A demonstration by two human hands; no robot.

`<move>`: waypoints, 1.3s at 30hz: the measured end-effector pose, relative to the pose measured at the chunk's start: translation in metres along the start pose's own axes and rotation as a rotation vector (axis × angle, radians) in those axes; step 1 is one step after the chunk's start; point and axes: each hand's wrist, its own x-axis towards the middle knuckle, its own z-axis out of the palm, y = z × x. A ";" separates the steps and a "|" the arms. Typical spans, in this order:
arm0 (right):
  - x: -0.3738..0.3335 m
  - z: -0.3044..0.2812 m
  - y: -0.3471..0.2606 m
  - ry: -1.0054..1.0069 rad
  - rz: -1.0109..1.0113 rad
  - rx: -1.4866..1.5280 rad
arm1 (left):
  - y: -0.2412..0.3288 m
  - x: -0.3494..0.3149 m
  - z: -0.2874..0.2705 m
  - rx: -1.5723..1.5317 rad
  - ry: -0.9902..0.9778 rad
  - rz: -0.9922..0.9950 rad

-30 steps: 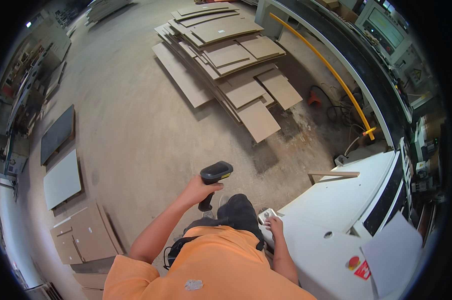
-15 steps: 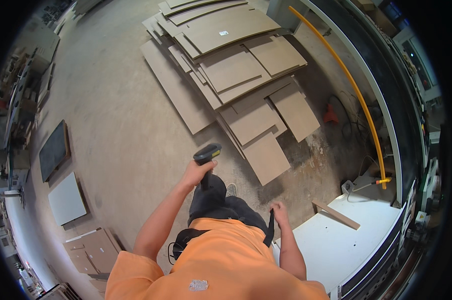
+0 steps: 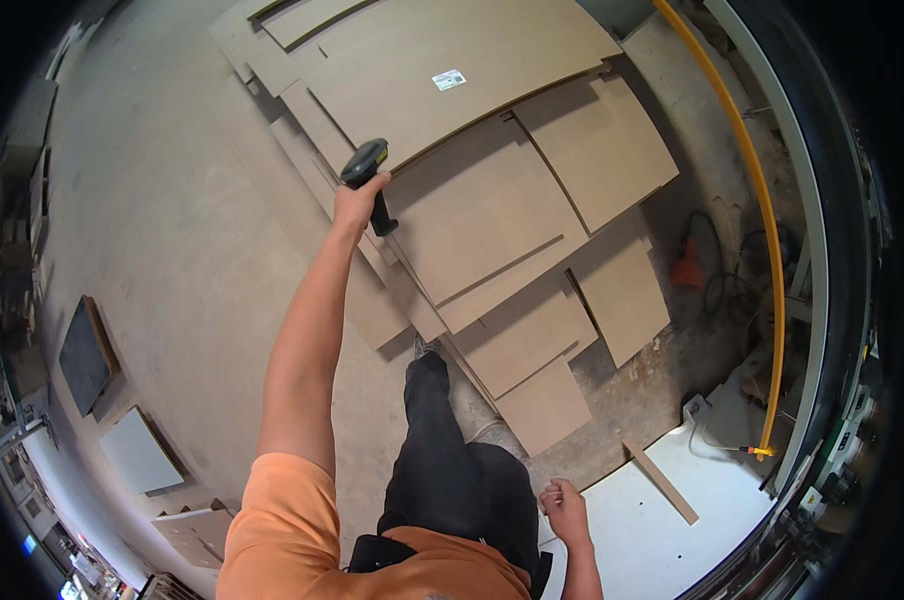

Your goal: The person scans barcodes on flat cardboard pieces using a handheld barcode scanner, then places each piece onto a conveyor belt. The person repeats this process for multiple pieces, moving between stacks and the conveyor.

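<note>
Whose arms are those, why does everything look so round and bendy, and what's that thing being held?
There's no robot here, just a person using two bare hands. These pictures come from a camera worn on the person's head, looking down. Its wide fisheye lens makes straight edges bend. The left hand grips a dark handheld scanner by its handle. Beyond it is a pile of flat brown boards, one with a white label. The right hand is loosely curled near a white surface; a narrow wooden strip lies across its edge.
</note>
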 end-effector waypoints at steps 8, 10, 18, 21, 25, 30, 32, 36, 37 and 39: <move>0.159 0.030 -0.147 -0.122 -0.265 0.051 | -0.005 0.056 0.042 -0.261 -0.065 0.061; 0.228 0.041 -0.199 -0.078 -0.116 0.321 | -0.014 0.014 0.060 -0.306 -0.055 0.108; 0.310 0.052 -0.232 0.014 0.229 0.872 | -0.015 -0.243 0.048 0.118 -0.451 -0.090; 0.259 0.016 -0.163 0.214 0.216 0.737 | 0.000 -0.263 -0.018 0.050 -0.176 0.121; 0.194 -0.047 -0.063 0.347 0.230 0.441 | -0.030 -0.288 -0.006 -0.043 -0.613 -0.425; 0.102 -0.122 0.103 0.634 0.062 0.269 | -0.091 -0.435 0.109 0.139 -0.759 -0.197; 0.059 -0.170 0.175 0.658 0.081 0.271 | -0.096 -0.505 0.158 0.247 -0.828 -0.080; -0.020 -0.282 0.283 0.844 0.010 0.339 | -0.067 -0.628 0.266 0.145 -0.951 -0.022; -0.038 -0.307 0.303 0.879 0.027 0.332 | -0.056 -0.652 0.291 0.166 -0.990 -0.037; -0.068 -0.351 0.340 0.941 0.062 0.345 | -0.032 -0.695 0.331 0.282 -1.015 -0.003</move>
